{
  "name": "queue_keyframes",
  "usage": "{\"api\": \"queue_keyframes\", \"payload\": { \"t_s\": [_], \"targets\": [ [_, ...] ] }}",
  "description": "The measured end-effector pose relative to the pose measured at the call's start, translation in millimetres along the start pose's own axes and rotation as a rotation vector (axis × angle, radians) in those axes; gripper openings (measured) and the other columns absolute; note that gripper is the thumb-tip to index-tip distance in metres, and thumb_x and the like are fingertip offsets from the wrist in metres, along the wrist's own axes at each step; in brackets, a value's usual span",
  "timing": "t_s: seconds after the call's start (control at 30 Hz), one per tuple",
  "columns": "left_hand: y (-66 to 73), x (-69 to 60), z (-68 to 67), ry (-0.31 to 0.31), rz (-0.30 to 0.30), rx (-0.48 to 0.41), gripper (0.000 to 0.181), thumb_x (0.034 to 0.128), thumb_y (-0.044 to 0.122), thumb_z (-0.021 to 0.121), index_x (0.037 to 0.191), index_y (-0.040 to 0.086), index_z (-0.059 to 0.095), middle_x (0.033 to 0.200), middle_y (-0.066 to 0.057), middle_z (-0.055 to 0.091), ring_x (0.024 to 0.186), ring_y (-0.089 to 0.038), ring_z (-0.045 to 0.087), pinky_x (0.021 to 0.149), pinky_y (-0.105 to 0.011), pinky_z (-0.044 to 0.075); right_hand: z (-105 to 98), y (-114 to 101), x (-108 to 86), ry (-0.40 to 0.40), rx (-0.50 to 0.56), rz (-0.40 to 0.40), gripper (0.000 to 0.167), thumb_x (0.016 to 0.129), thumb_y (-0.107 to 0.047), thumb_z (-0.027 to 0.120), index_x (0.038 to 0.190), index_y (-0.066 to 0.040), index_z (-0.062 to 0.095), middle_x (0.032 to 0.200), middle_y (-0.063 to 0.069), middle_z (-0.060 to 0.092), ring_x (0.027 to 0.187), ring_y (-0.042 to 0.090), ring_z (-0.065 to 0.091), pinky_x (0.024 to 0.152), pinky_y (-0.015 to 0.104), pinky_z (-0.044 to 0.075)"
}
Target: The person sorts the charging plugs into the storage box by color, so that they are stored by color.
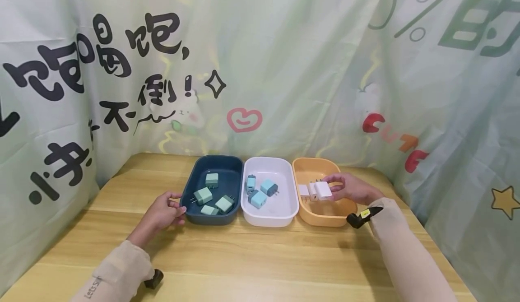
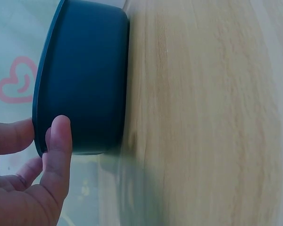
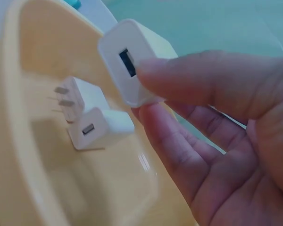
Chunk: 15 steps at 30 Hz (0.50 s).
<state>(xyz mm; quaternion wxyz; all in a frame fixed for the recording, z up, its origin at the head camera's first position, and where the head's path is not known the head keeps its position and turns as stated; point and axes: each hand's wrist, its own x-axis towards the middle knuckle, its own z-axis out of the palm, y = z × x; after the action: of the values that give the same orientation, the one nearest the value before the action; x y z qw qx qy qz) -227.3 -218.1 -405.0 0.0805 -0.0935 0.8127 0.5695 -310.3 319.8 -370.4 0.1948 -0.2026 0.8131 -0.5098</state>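
In the head view, my right hand (image 1: 345, 188) is over the orange tray (image 1: 325, 218), pinching a white USB charger plug (image 1: 323, 190) between thumb and fingers. The right wrist view shows the port on this charger (image 3: 127, 61) facing the camera, the thumb beside it. Two more white chargers (image 3: 104, 127) lie in the tray below, one with its prongs showing. On the other side, my left hand (image 1: 162, 211) holds the near left edge of the dark blue tray (image 1: 215, 219). Its thumb and a finger meet the rim (image 2: 40, 108) in the left wrist view.
Between the two other trays stands a white tray (image 1: 270, 220) with three light blue chargers (image 1: 257, 199). Several pale green chargers (image 1: 203, 196) lie in the dark blue tray. The wooden table (image 1: 260, 261) meets a printed curtain (image 1: 284, 90) at the back and sides.
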Motion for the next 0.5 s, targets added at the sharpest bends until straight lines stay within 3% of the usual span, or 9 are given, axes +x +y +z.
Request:
{"api": "queue_keyframes", "payload": {
  "t_s": [0.5],
  "targets": [
    [-0.5, -0.6, 0.4, 0.008, 0.019, -0.021, 0.055, 0.0908, -0.008, 0.060, 0.140, -0.005, 0.036, 0.101, -0.020, 0.044, 0.073, -0.025, 0.061, 0.067, -0.036, 0.058, -16.4, 15.1, 11.6, 0.078, 0.002, 0.051, 0.051, 0.079, 0.012, 0.069, 0.125, 0.015, 0.048, 0.124, 0.024, 0.049, 0.111, 0.033, 0.057, 0.083, 0.031, 0.054]
  ]
}}
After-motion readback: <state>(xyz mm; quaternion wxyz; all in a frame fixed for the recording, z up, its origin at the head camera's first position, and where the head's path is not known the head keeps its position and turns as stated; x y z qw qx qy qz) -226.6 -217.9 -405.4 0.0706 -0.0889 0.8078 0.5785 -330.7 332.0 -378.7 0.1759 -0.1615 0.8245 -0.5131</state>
